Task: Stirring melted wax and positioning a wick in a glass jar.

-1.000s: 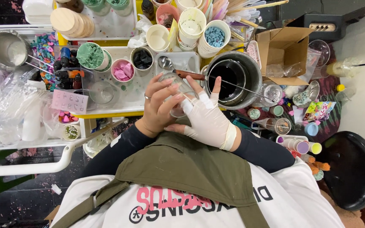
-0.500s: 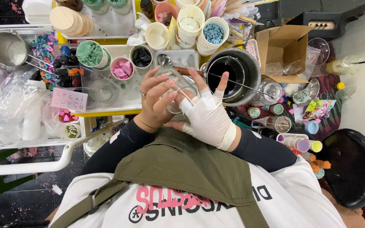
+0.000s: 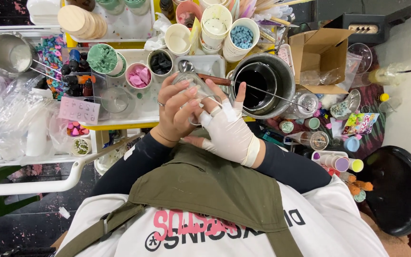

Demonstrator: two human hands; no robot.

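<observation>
Both hands are together around a small clear glass jar, held over the near edge of a white tray. My left hand, bare with a ring, wraps the jar from the left. My right hand wears a white fingerless glove and grips the jar from the right and below, its thumb raised toward a steel pot of dark liquid. A metal spoon lies just beyond the jar. An olive apron and a white printed shirt fill the lower part of the view.
Paper cups hold green, pink, black and blue pieces. A small saucepan sits far left, an open cardboard box right, small jars and tubes below it, and a black round seat at lower right.
Both hands have lifted the glass jar a little farther from my body, toward the tray and the spoon. The fingers have shifted slightly on the jar.
</observation>
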